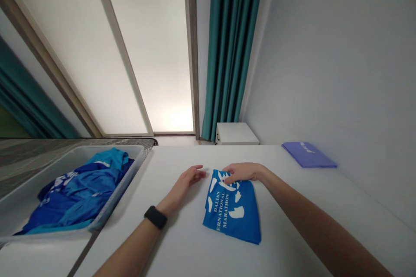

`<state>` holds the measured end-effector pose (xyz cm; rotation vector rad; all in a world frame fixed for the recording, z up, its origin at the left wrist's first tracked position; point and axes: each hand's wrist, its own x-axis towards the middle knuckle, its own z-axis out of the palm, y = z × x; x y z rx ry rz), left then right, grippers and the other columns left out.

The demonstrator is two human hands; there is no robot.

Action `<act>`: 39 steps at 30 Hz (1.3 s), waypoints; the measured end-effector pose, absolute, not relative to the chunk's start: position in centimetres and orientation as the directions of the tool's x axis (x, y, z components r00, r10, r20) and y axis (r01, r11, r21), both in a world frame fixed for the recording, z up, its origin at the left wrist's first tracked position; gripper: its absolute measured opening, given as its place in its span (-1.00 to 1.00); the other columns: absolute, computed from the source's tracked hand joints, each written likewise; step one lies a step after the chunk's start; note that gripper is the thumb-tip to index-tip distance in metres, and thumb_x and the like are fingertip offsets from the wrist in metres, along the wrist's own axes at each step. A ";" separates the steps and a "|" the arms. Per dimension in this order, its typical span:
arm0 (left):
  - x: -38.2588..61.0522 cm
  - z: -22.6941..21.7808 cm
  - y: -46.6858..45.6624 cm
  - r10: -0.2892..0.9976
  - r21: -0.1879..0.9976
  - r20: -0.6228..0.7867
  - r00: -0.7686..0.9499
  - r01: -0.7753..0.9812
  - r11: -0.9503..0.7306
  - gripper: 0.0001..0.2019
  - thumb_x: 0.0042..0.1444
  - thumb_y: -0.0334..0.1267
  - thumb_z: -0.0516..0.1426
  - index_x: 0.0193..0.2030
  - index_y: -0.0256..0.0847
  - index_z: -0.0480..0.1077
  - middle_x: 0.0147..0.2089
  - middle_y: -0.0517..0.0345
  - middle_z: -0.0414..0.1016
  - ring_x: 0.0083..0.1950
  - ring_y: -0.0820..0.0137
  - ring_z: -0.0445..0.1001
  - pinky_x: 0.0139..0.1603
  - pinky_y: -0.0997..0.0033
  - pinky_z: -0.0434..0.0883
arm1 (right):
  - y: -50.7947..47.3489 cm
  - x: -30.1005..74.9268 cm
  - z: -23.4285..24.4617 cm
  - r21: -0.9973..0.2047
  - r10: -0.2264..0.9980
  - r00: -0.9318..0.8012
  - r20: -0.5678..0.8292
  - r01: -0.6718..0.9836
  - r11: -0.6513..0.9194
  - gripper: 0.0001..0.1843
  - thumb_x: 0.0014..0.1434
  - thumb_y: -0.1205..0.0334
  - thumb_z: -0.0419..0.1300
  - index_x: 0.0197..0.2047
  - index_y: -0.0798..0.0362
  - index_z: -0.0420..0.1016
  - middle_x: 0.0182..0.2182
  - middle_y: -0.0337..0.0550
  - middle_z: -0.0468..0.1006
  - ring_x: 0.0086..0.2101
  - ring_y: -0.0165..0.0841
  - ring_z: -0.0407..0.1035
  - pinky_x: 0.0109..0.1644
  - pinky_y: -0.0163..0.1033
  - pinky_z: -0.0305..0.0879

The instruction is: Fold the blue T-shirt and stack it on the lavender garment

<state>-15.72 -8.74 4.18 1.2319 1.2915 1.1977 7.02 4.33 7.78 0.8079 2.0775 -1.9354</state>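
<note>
A folded blue T-shirt (pixel 245 220) with white "Dalian ... Marathon" lettering lies on the white table (pixel 182 249) in front of me. My right hand (pixel 242 172) grips its far edge, the thumb on top and the other fingers mostly out of sight behind the fabric. Just left of the shirt, my left hand (pixel 191 176) rests low over the tabletop, holding nothing, its fingers loosely extended and slightly bent. A black watch (pixel 156 217) is on my left wrist.
On the left stands a translucent plastic bin (pixel 138 156) with rumpled blue clothes (pixel 94 186) inside. A folded purple garment (pixel 308 156) lies by the wall at the right. Beyond the table are a white cabinet (pixel 237 133), a green curtain (pixel 230 52) and frosted sliding doors (pixel 156 52).
</note>
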 end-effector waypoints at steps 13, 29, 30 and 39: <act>-11.0 6.6 -4.0 0.865 0.923 -0.383 0.325 0.184 0.339 -0.53 -0.07 0.07 0.31 -0.16 -0.30 0.54 -0.19 -0.02 0.64 -0.16 0.18 0.58 -0.07 0.23 0.45 | 4.1 12.0 6.3 -0.923 0.542 -0.758 -0.362 0.209 -0.324 -0.40 -0.03 0.01 0.44 0.00 0.11 0.42 -0.19 -0.04 0.64 -0.16 -0.18 0.55 0.03 -0.01 0.44; -3.6 5.6 2.7 0.834 0.930 -0.366 0.412 0.138 0.340 -0.45 -0.10 0.11 0.34 -0.14 -0.36 0.54 -0.16 -0.08 0.63 -0.14 0.23 0.58 -0.08 0.28 0.49 | 5.2 21.6 4.2 -0.928 0.827 -0.433 -0.359 0.068 -0.367 -0.59 0.05 0.05 0.35 -0.08 0.06 0.45 -0.27 -0.13 0.65 -0.25 -0.25 0.56 -0.07 -0.12 0.48; -2.9 5.5 3.1 0.835 0.930 -0.365 0.412 0.129 0.344 -0.44 -0.10 0.12 0.34 -0.13 -0.36 0.54 -0.17 -0.08 0.63 -0.15 0.24 0.58 -0.10 0.30 0.49 | 5.4 22.2 4.2 -0.928 0.837 -0.410 -0.362 0.073 -0.366 -0.60 0.07 0.02 0.34 -0.10 0.06 0.46 -0.29 -0.14 0.65 -0.25 -0.26 0.55 -0.11 -0.16 0.48; 2.4 5.3 7.1 0.754 0.907 -0.407 0.516 0.126 0.402 -0.43 -0.09 0.10 0.35 -0.08 -0.34 0.52 -0.20 -0.06 0.63 -0.26 0.31 0.59 -0.28 0.41 0.51 | 7.3 26.9 3.5 -0.939 0.923 -0.178 -0.342 0.109 -0.327 -0.58 0.03 -0.14 0.31 -0.35 0.06 0.40 -0.54 -0.35 0.49 -0.49 -0.44 0.40 -0.45 -0.39 0.28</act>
